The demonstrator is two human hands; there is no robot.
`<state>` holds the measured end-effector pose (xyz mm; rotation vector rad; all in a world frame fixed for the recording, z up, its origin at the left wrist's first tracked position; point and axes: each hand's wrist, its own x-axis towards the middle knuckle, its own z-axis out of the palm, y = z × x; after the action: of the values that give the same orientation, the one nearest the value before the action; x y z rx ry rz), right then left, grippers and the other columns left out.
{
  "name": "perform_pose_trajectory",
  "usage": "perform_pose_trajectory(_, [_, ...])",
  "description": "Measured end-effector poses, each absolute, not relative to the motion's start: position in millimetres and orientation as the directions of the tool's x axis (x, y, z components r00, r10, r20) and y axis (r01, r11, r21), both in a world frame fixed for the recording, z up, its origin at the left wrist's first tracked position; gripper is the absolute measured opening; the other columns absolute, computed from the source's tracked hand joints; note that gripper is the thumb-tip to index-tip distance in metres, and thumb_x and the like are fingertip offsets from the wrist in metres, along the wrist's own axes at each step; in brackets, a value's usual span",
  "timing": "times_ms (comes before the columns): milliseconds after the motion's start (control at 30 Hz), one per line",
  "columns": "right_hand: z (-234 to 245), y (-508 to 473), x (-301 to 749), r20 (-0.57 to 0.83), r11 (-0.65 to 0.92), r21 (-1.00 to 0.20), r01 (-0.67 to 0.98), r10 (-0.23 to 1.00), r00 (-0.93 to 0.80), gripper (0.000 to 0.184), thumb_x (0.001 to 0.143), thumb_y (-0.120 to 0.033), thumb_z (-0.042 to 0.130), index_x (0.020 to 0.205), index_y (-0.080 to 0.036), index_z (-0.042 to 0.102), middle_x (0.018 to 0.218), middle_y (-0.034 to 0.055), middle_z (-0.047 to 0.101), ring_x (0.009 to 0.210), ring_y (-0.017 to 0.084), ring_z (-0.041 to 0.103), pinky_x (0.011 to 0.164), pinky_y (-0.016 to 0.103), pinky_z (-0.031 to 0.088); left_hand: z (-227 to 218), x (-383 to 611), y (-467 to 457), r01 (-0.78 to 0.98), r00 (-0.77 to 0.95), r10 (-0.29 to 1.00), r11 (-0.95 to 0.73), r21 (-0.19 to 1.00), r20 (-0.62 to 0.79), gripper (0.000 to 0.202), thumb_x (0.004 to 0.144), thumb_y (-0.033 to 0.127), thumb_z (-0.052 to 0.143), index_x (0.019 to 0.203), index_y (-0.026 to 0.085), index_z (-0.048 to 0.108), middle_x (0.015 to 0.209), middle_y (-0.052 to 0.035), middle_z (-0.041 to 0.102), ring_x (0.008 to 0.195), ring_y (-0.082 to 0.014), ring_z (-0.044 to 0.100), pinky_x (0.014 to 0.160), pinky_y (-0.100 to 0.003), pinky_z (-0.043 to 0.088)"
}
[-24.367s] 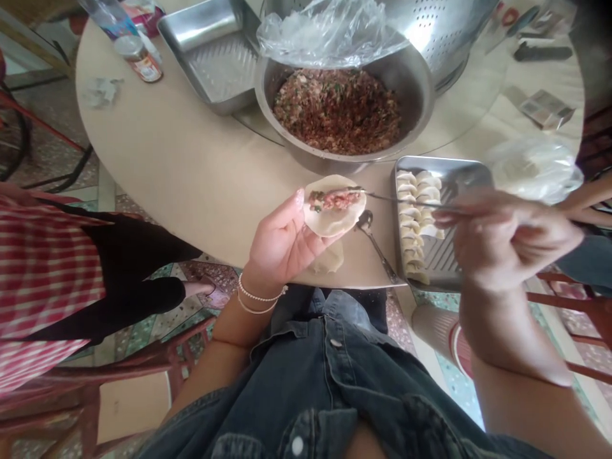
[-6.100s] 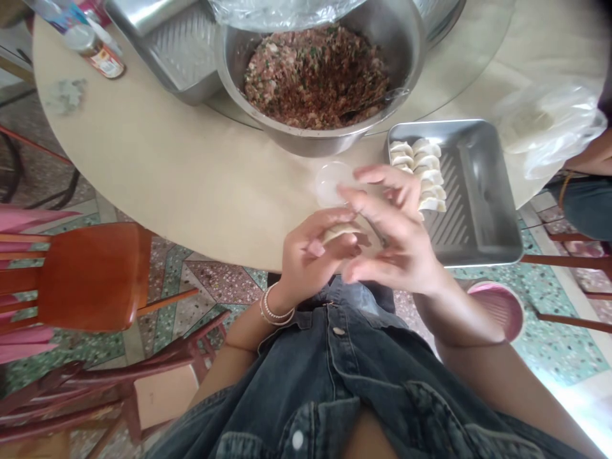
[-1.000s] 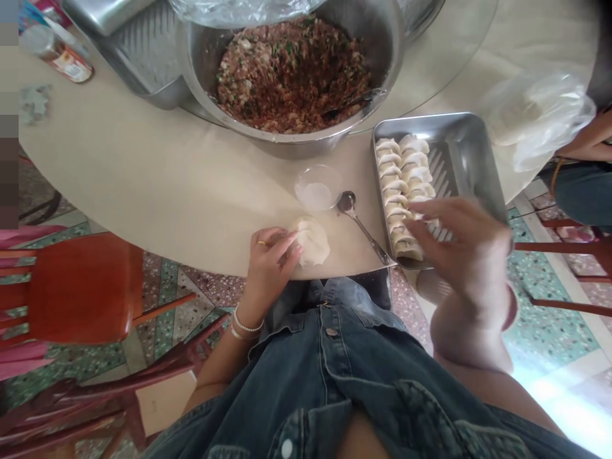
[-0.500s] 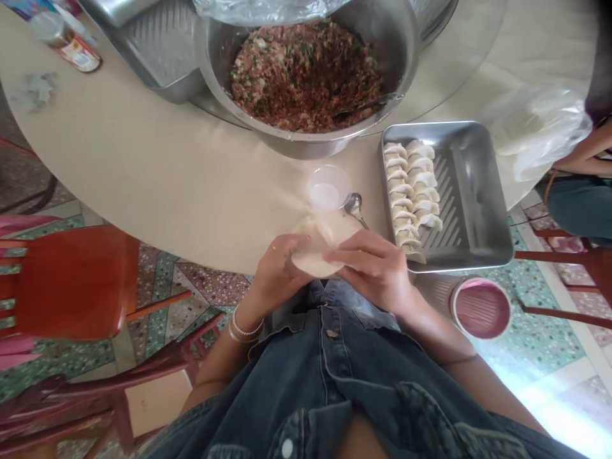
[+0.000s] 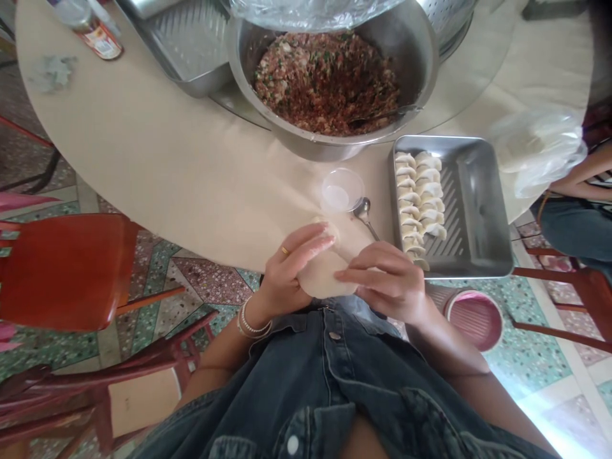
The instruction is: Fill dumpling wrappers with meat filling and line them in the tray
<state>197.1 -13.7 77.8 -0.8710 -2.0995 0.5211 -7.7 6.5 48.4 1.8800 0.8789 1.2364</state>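
Observation:
A round, pale dumpling wrapper (image 5: 324, 278) is held between my two hands at the table's near edge. My left hand (image 5: 294, 261) has it by the left side, floured fingertips above it. On the right side my right hand (image 5: 385, 277) pinches the wrapper between thumb and fingers. Just beyond lie a small clear plastic bowl (image 5: 342, 190) and a metal spoon (image 5: 366, 218). A metal tray (image 5: 482, 210) to the right holds two rows of folded dumplings (image 5: 421, 194). Minced filling (image 5: 329, 83) fills part of a large steel bowl (image 5: 296, 141) farther back.
Another metal tray (image 5: 191, 51) and a jar (image 5: 98, 38) stand at the back left. A plastic bag (image 5: 545, 150) lies right of the dumplings, near another person's arm (image 5: 583, 175). Below the table are a pink bin (image 5: 474, 322) and a red chair (image 5: 67, 271).
The view has shifted a little. My left fingers have lifted and straightened over the wrapper, which shows more of its surface now. My right hand still pinches it.

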Motion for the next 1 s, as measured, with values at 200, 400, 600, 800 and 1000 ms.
perform_pose_trajectory(200, [103.4, 9.9, 207.0, 0.358, 0.498, -0.67, 0.551, 0.867, -0.348, 0.036, 0.083, -0.016, 0.067, 0.117, -0.025, 0.065, 0.095, 0.0021, 0.069, 0.085, 0.011, 0.064, 0.074, 0.026, 0.054, 52.0, -4.4, -3.4, -0.102, 0.344, 0.939, 0.012, 0.995, 0.024, 0.045, 0.083, 0.013, 0.06, 0.125, 0.028, 0.064, 0.13, -0.0031, 0.065, 0.125, -0.0229, 0.059, 0.115, -0.041, 0.04])
perform_pose_trajectory(400, [130.3, 85.6, 247.6, 0.471, 0.28, -0.506, 0.816, 0.882, -0.01, 0.052, 0.077, -0.038, 0.073, 0.124, -0.019, 0.062, 0.071, -0.0019, 0.06, 0.059, 0.01, 0.049, 0.062, 0.029, 0.046, 47.4, -7.6, 15.9, -0.583, 0.082, 0.887, 0.413, 0.7, -0.455, 0.026, 0.076, 0.019, 0.068, 0.101, 0.017, 0.075, 0.109, -0.0074, 0.075, 0.117, -0.0274, 0.064, 0.102, -0.041, 0.051])
perform_pose_trajectory(600, [137.3, 157.4, 243.0, 0.426, 0.435, -0.351, 0.83, 0.863, -0.272, 0.019, 0.088, -0.033, 0.057, 0.088, -0.023, 0.073, 0.078, 0.0023, 0.067, 0.077, 0.017, 0.061, 0.075, 0.033, 0.048, 55.7, -13.8, 25.2, -0.694, 0.125, 0.842, 0.453, 0.56, -0.525, 0.022, 0.08, 0.015, 0.062, 0.099, 0.01, 0.072, 0.1, -0.0096, 0.076, 0.112, -0.0239, 0.066, 0.1, -0.035, 0.054])
perform_pose_trajectory(800, [157.7, 186.7, 231.2, 0.441, 0.39, -0.24, 0.889, 0.86, -0.258, 0.027, 0.093, -0.037, 0.049, 0.074, -0.022, 0.062, 0.074, 0.0031, 0.064, 0.07, 0.015, 0.058, 0.069, 0.029, 0.044, 68.5, -14.2, 25.2, -0.721, 0.164, 0.787, 0.507, 0.473, -0.594, 0.027, 0.09, 0.016, 0.049, 0.107, 0.01, 0.07, 0.111, -0.0104, 0.074, 0.112, -0.0222, 0.066, 0.102, -0.035, 0.053])
perform_pose_trajectory(1000, [164.9, 190.1, 237.7, 0.433, 0.23, -0.125, 0.965, 0.888, -0.156, 0.03, 0.098, -0.041, 0.041, 0.084, -0.023, 0.059, 0.076, 0.0023, 0.064, 0.07, 0.012, 0.057, 0.067, 0.027, 0.038, 69.7, -13.6, 26.6, -0.72, 0.17, 0.781, 0.515, 0.465, -0.602, 0.029, 0.092, 0.019, 0.048, 0.11, 0.011, 0.069, 0.115, -0.0109, 0.072, 0.115, -0.0229, 0.065, 0.103, -0.037, 0.051])
